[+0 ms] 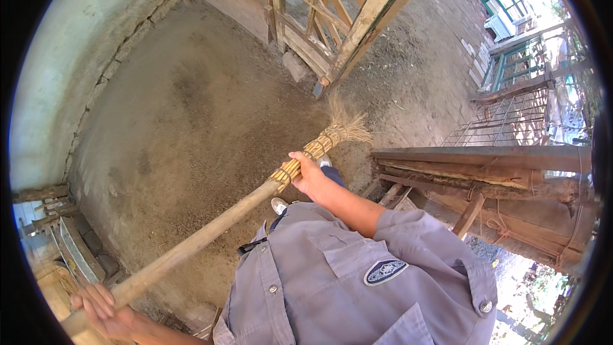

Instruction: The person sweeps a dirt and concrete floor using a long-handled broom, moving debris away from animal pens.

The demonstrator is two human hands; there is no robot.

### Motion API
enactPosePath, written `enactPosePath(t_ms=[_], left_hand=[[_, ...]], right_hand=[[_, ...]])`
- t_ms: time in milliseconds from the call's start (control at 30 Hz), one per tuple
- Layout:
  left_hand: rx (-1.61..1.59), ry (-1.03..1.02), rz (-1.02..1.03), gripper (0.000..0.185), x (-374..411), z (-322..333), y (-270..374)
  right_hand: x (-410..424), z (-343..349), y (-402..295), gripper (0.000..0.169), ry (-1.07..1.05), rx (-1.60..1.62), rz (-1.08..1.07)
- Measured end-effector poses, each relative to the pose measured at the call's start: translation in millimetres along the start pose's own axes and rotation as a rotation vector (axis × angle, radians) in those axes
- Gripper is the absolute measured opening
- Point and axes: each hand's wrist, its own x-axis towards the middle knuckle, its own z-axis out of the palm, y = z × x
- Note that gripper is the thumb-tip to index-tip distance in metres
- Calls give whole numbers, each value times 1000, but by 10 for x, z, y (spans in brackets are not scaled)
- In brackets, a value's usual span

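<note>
A straw broom [218,220] slants across my front, its thick wooden handle running down to the lower left. Its bundled stalks are bound with several dark rings, and the frayed bristle tip [349,127] points to the upper right, partly blurred. My right hand [305,175] grips the bound stalks just above the bristles' end. Far down the handle, near the picture's lower left rim, my left hand [107,314] is wrapped around the wood. The bristles appear over the dirt floor [191,120]; whether they touch it I cannot tell.
A wooden lattice door [330,14] stands ajar beyond the bristles, with a stone [296,66] at its foot. A plastered wall [81,57] curves along the left. To my right runs a timber railing [479,167], with a wire mesh panel [503,117] behind it.
</note>
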Motion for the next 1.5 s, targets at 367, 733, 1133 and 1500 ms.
enactPosePath(t_ms=[367, 733, 1133, 1500], left_hand=[[-25, 28, -276, 8, -880, 1759, -2054], [-81, 147, -547, 17, -955, 2317, -2355], [-205, -401, -346, 9, 1082, 3896, -2124], [-166, -869, 139, 7, -262, 4726, -1427]], right_hand=[[1225, -348, -3153, 10, 199, -249, -392], [580, 430, -4564, 9, 23, -135, -551], [529, -167, -2603, 11, 11, 611, 44], [663, 262, -3787, 8, -236, 607, -112]])
